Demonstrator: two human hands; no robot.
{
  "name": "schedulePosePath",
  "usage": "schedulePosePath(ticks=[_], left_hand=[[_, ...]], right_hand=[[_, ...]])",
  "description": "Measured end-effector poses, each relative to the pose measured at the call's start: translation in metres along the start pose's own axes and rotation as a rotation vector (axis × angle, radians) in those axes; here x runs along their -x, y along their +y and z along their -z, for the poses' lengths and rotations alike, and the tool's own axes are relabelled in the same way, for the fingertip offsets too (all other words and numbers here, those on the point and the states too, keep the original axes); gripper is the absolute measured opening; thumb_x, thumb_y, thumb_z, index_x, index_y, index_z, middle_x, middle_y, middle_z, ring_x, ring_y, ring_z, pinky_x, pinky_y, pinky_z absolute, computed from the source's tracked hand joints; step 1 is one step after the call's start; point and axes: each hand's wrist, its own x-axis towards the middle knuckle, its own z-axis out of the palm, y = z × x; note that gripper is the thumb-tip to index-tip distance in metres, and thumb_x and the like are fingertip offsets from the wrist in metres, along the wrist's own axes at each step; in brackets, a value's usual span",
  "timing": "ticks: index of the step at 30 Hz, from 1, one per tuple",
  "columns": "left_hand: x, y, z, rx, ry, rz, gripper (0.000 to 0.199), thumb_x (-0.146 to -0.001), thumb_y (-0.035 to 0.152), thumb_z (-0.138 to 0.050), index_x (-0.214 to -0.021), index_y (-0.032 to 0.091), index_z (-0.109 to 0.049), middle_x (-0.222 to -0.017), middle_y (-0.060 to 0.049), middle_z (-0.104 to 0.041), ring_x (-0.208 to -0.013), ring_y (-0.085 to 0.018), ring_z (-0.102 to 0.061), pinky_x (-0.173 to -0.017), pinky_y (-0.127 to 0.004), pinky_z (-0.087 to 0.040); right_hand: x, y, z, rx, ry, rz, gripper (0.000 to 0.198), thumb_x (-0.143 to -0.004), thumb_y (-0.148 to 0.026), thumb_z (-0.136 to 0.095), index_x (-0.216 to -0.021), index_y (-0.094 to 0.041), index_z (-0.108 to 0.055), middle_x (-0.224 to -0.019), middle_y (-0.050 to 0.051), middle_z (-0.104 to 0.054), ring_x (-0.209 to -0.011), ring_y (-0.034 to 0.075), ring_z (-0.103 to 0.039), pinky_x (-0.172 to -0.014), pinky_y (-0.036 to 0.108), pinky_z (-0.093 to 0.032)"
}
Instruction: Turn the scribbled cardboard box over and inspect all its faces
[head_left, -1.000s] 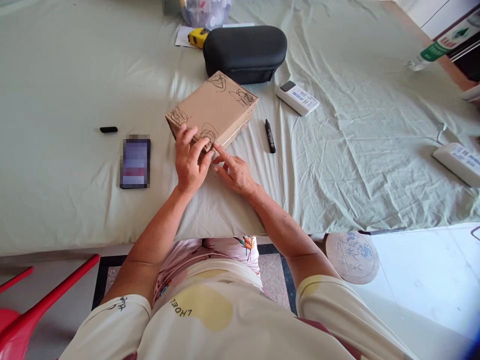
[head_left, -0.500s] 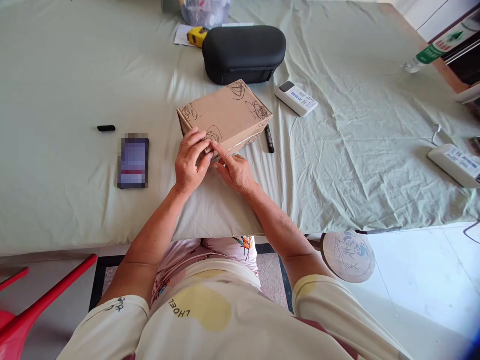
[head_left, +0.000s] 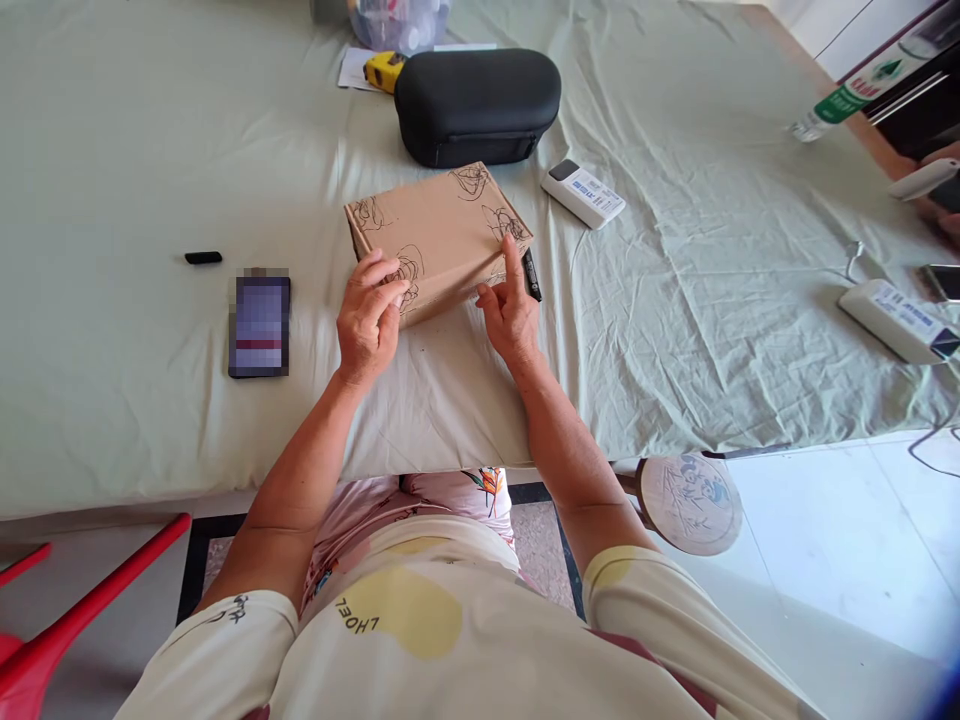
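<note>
A brown cardboard box (head_left: 439, 222) with black scribbles near its top corners sits on the cloth, its lid down. My left hand (head_left: 366, 325) holds the near left corner, fingers bent over the top and thumb at the front side. At the near right corner, my right hand (head_left: 511, 312) has its index finger stretched onto the scribble and its thumb against the front; the other fingers are curled. A black marker (head_left: 532, 277) lies just right of the box, partly hidden. Its likely cap (head_left: 203, 258) is far to the left, above a phone (head_left: 259, 325) with a blurred screen.
Behind the box stand a black hard case (head_left: 478, 105), a yellow tape measure (head_left: 384, 71) and a clear plastic container (head_left: 400, 22). White devices (head_left: 583, 194) lie to the right. A person's hand (head_left: 941, 190) shows at the right edge. A round stool (head_left: 691, 505) is below.
My right hand has moved right along the box's front edge, from beside my left hand to the near right corner. My left hand stays at the left corner. The view has shifted slightly.
</note>
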Motion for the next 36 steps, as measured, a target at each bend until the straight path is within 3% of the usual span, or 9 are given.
schedulePosePath(ticks=[7,12,15,20,23,27,32,36], left_hand=[[0.001,-0.008,0.001,0.024,0.014,-0.013,0.052,-0.113,0.054,-0.029,-0.112,0.026,-0.072,-0.133,-0.008,-0.073,-0.148,-0.026,-0.058,-0.128,-0.053,-0.045],[0.001,-0.009,0.001,0.026,-0.006,0.039,0.051,-0.112,0.055,-0.031,-0.113,0.025,-0.072,-0.135,-0.01,-0.072,-0.151,-0.027,-0.055,-0.131,-0.053,-0.041],[0.0,-0.008,0.002,0.018,0.026,0.068,0.048,-0.112,0.053,-0.032,-0.114,0.024,-0.071,-0.134,-0.01,-0.073,-0.151,-0.028,-0.055,-0.131,-0.053,-0.042],[0.002,-0.011,0.003,0.015,0.085,0.131,0.038,-0.11,0.049,-0.04,-0.115,0.025,-0.069,-0.143,-0.01,-0.068,-0.154,-0.028,-0.051,-0.133,-0.054,-0.039],[0.005,-0.02,0.001,0.024,0.104,0.206,0.033,-0.106,0.048,-0.05,-0.123,0.026,-0.067,-0.161,-0.011,-0.055,-0.16,-0.03,-0.044,-0.133,-0.053,-0.038],[0.01,-0.032,-0.004,0.032,0.122,0.279,0.054,-0.102,0.049,-0.06,-0.151,0.029,-0.051,-0.169,-0.012,-0.046,-0.161,-0.029,-0.042,-0.13,-0.049,-0.043],[0.015,-0.046,-0.012,0.084,0.102,0.361,0.079,-0.104,0.048,-0.059,-0.169,0.03,-0.017,-0.155,-0.014,-0.061,-0.14,-0.024,-0.066,-0.116,-0.04,-0.057],[0.017,-0.052,-0.016,-0.007,0.067,0.464,0.08,-0.092,0.044,-0.074,-0.159,0.019,-0.038,-0.157,-0.02,-0.059,-0.148,-0.03,-0.059,-0.126,-0.045,-0.048]], right_hand=[[-0.002,0.004,-0.001,-0.066,0.056,-0.044,0.082,-0.104,-0.041,-0.049,-0.174,-0.019,-0.012,-0.092,0.003,-0.08,-0.08,0.019,-0.072,-0.08,0.031,-0.056],[-0.001,0.005,-0.004,-0.074,0.063,-0.051,0.089,-0.105,-0.042,-0.049,-0.174,-0.02,0.003,-0.099,0.004,-0.081,-0.07,0.016,-0.067,-0.075,0.03,-0.055],[-0.001,0.009,-0.008,-0.078,0.058,-0.063,0.089,-0.105,-0.041,-0.048,-0.174,-0.019,0.005,-0.102,0.004,-0.081,-0.074,0.017,-0.07,-0.079,0.031,-0.057],[-0.002,0.016,-0.014,-0.1,-0.076,-0.102,0.086,-0.101,-0.039,-0.051,-0.173,-0.014,-0.011,-0.102,0.006,-0.082,-0.076,0.019,-0.07,-0.079,0.034,-0.057],[-0.001,0.019,-0.016,-0.035,-0.094,-0.076,0.083,-0.099,-0.038,-0.053,-0.172,-0.016,-0.019,-0.103,0.007,-0.082,-0.08,0.021,-0.072,-0.08,0.035,-0.056],[-0.002,0.018,-0.017,0.089,-0.113,-0.075,0.074,-0.096,-0.035,-0.054,-0.166,-0.019,-0.033,-0.105,0.008,-0.08,-0.087,0.026,-0.074,-0.079,0.038,-0.055],[-0.002,0.014,-0.016,0.254,-0.17,-0.108,0.06,-0.095,-0.03,-0.055,-0.154,-0.018,-0.049,-0.112,0.012,-0.077,-0.101,0.03,-0.072,-0.092,0.045,-0.055],[-0.002,0.011,-0.015,0.35,-0.174,-0.134,0.045,-0.097,-0.032,-0.054,-0.139,-0.017,-0.059,-0.117,0.017,-0.074,-0.107,0.034,-0.069,-0.097,0.051,-0.052]])
